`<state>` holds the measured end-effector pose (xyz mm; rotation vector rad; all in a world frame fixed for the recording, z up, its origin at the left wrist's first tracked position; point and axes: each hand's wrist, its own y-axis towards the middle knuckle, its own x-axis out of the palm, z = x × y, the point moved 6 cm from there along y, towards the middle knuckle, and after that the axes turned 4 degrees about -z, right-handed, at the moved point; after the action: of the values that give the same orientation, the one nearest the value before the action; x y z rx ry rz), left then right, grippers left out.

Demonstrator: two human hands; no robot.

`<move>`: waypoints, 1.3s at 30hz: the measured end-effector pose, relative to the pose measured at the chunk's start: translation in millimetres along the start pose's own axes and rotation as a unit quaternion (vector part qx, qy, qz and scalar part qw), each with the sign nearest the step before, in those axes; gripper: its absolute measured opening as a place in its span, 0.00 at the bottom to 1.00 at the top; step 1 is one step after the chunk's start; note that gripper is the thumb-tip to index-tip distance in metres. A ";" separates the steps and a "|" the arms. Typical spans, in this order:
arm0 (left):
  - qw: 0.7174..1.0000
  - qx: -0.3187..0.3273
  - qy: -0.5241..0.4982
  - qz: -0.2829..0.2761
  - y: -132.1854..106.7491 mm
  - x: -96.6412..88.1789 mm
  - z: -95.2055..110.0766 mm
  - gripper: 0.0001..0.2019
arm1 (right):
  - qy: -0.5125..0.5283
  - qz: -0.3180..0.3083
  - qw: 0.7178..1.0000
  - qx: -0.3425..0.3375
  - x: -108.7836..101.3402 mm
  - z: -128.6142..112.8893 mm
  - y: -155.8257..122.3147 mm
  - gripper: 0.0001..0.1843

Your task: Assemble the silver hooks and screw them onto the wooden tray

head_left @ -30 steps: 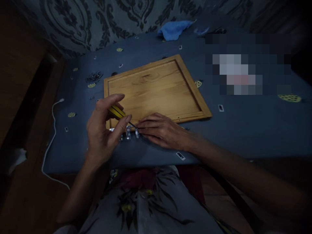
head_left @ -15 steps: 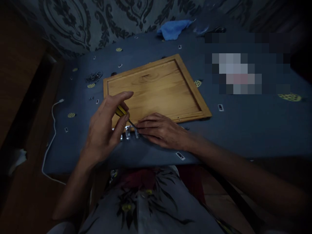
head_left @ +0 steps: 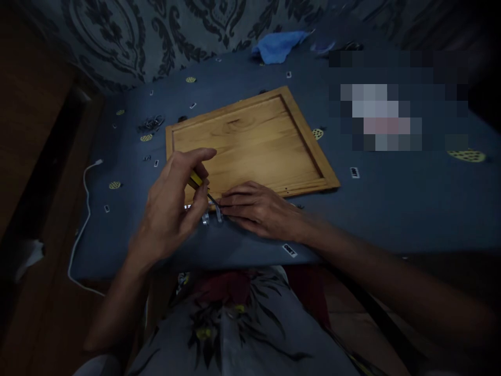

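My left hand (head_left: 172,203) grips a screwdriver (head_left: 195,178) by its yellow-and-black handle, thumb and fingers round it. The dark shaft slants down to the right toward the near edge of a framed wooden board (head_left: 250,141) lying on the table. At that edge is a shiny metal hook rack (head_left: 205,217), partly covered by my left thumb. My right hand (head_left: 258,211) rests on the near edge, fingers pressed together at the rack's right end beside the screwdriver tip. What its fingertips pinch, and the tip itself, are hidden.
A dark blue printed cloth (head_left: 391,209) covers the table. A blue rag (head_left: 279,47) lies at the back, a small dark tangled heap (head_left: 152,124) left of the board. A white cable (head_left: 86,203) runs down the left edge. A pixelated patch hides the right back.
My left hand has shifted slightly right and rotated a little on the screwdriver handle, covering more of the hook rack. The right hand and the board look unmoved.
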<state>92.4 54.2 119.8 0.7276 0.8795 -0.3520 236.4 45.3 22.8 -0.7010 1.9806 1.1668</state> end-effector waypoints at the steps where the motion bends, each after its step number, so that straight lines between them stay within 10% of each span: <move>1: 1.000 -0.001 0.005 0.001 0.2 0.4 0.6 0.22 | 0.001 -0.004 1.000 0.003 0.7 0.4 -0.1 0.16; 21: 0.993 -0.065 -0.003 0.100 -12.9 -8.1 -14.6 0.15 | 0.003 0.009 1.000 0.000 -3.9 -2.3 2.6 0.16; 39: 0.996 -0.053 -0.005 0.071 -13.9 1.1 -20.0 0.17 | 0.001 0.017 1.000 0.010 -4.5 -2.9 2.7 0.14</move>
<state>74.0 58.4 104.5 0.6854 0.8257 -0.1821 236.2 44.3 28.8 -0.6619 2.0098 1.1654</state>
